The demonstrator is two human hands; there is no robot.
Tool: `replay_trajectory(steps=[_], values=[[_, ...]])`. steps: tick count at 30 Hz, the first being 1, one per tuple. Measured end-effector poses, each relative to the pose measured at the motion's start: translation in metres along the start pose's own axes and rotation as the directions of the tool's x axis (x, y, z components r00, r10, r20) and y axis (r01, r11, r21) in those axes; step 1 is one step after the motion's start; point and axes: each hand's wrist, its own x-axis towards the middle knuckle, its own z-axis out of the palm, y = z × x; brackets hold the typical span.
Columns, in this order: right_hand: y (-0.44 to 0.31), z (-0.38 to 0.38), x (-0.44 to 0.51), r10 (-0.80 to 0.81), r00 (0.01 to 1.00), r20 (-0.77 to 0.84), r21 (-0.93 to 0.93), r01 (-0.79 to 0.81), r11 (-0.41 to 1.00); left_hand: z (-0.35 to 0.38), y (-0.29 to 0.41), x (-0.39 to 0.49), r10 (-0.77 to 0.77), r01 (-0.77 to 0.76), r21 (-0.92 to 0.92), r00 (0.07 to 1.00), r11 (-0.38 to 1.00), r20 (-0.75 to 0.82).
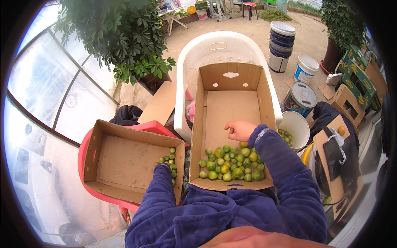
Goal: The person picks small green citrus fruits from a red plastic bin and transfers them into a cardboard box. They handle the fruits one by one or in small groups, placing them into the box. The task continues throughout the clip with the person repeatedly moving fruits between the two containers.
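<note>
A large cardboard box [231, 107] rests on a white plastic armchair, its near end heaped with green and yellowish tomatoes [231, 166]. My right hand [240, 130] hovers over this box, just beyond the heap. Its fingers are bent and apart, with nothing visible between them. To the left, a shallower cardboard box [124, 158] holds small green tomatoes [171, 158] along its right wall. My left hand [157, 163] reaches down among these small ones; the sleeve hides nearly all of it, so its grip cannot be seen.
The left box stands on a red plastic seat [139, 125]. Right of the white armchair [221, 38] are an open white bucket [296, 127] with small tomatoes, lidded pails [299, 97] and stacked buckets [281, 46]. A phone [333, 158] lies on cardboard at right. A potted plant [124, 34] stands ahead left.
</note>
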Motion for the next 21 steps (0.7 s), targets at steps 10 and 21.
replay_trajectory(steps=[10,21], values=[[0.005,0.001,0.001,0.014,1.000,0.009,-0.026,-0.014,1.000,-0.001,0.003,-0.045,-0.322,0.186,-0.838,0.947,0.513,0.013],[-0.001,-0.001,-0.001,0.031,0.999,0.035,-0.033,-0.030,0.999,0.019,0.009,-0.045,-0.486,0.061,-0.997,0.873,0.045,0.032]])
